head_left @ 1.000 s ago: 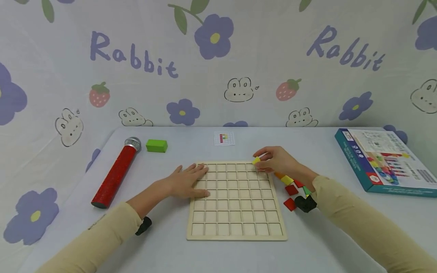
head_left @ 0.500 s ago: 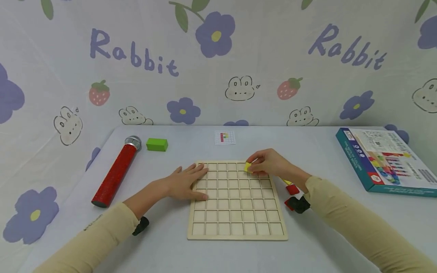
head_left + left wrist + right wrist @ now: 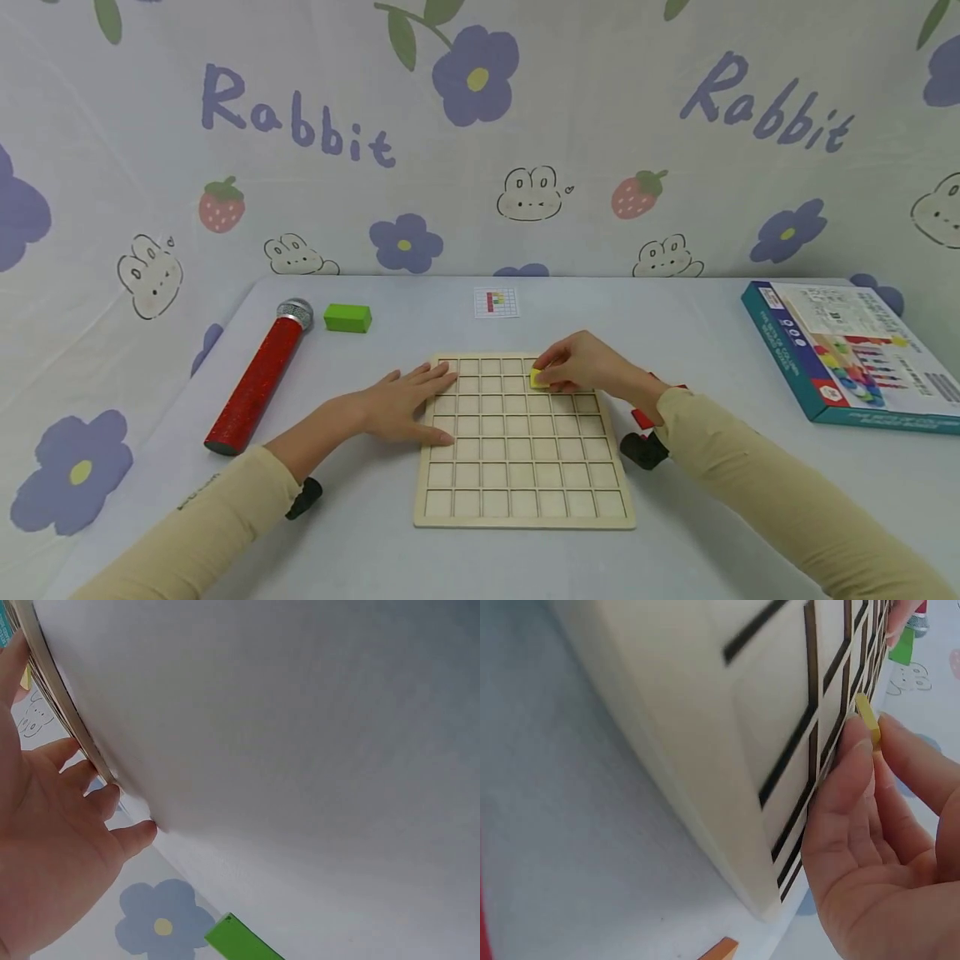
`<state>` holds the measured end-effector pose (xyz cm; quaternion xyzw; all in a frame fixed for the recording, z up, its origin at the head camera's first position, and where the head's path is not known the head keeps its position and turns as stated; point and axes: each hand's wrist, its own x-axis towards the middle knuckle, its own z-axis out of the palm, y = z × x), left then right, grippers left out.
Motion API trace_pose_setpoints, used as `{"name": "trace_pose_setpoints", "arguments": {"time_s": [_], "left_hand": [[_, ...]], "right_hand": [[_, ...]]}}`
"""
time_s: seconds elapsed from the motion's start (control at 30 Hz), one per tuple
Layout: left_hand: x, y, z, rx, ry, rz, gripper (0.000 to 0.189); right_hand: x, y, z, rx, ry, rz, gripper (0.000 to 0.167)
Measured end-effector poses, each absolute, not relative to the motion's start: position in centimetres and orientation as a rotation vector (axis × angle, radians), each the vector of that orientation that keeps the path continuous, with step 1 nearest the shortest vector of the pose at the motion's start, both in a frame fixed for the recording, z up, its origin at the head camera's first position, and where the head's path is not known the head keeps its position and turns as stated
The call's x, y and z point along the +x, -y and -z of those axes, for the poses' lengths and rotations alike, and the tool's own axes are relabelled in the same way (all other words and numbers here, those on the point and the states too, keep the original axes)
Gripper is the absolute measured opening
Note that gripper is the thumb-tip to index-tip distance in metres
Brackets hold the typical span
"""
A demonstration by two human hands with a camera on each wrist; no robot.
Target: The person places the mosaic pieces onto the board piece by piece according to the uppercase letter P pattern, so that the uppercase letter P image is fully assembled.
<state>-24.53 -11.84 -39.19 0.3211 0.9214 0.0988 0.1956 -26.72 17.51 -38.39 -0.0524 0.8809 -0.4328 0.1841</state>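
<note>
A pale wooden grid board (image 3: 525, 522) lies flat on the table. My right hand (image 3: 581, 364) pinches a small yellow square tile (image 3: 536, 379) between thumb and fingers over the board's far part, right of its middle. In the right wrist view the yellow tile (image 3: 868, 718) stands tilted at the grid, its lower edge close to the dividers; whether it touches them I cannot tell. With fingers spread, my left hand (image 3: 393, 408) rests on the board's left edge. The left wrist view shows that hand (image 3: 60, 817) with its fingertips along the board's side.
A small pattern card (image 3: 496, 302) lies behind the board. To the left are a red microphone (image 3: 258, 379) and a green block (image 3: 347, 317). A flat box (image 3: 862, 354) lies at the right. Red tiles (image 3: 642, 418) show partly under my right forearm.
My right hand has carried the yellow tile left and slightly nearer, from the board's far right corner to over its cells. The left hand has stayed on the board's left edge.
</note>
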Motion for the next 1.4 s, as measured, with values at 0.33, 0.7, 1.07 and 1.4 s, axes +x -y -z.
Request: {"name": "trace_pose_setpoints", "arguments": {"time_s": [0.33,0.7,1.07,1.4], "left_hand": [[-24.6,11.8,39.1,0.919,-2.576,-0.274,0.093],[-24.6,11.7,39.4,0.921,-2.579,-0.261,0.093],[-24.6,11.7,39.3,0.922,-2.571,-0.262,0.094],[-24.5,11.9,38.9,0.915,-2.570,-0.262,0.093]], "right_hand": [[-26.2,-16.8,38.6,-0.166,-2.578,1.136,0.018],[-26.2,-17.1,38.7,-0.151,-2.543,1.152,0.025],[-25.7,-21.4,38.3,-0.268,-2.119,1.592,0.054],[-24.8,-26.2,36.8,-0.210,-2.156,1.818,0.064]]}}
